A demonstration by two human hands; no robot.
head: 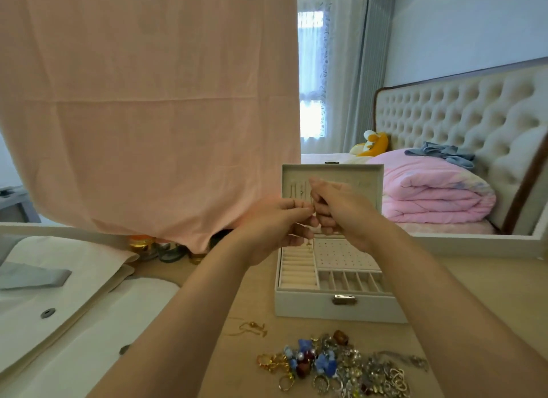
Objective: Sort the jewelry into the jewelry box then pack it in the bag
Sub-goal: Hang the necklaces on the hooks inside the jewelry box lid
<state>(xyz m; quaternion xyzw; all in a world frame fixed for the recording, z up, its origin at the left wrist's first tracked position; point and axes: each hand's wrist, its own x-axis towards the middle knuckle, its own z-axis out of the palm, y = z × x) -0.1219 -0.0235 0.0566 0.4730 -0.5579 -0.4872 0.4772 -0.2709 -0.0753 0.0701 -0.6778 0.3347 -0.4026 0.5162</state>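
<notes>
Jewelry pile [341, 365]: mixed gold, silver, blue pcs before open jewelry box [338, 305].

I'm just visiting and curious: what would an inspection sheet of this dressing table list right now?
Surface: wooden tabletop, mostly bare around the box.
Job's things: open jewelry box, lid upright, compartments look mostly empty; jewelry pile of rings and beads in front; gold chain lying apart; cream bag on the left.
Clutter: small jars under a pink cloth.
Grippers: left hand and right hand together above the box, pinching something thin, hard to make out.
Cables: nothing seen.
Surroundings: mirror frame, pink quilt, tufted headboard.
</notes>
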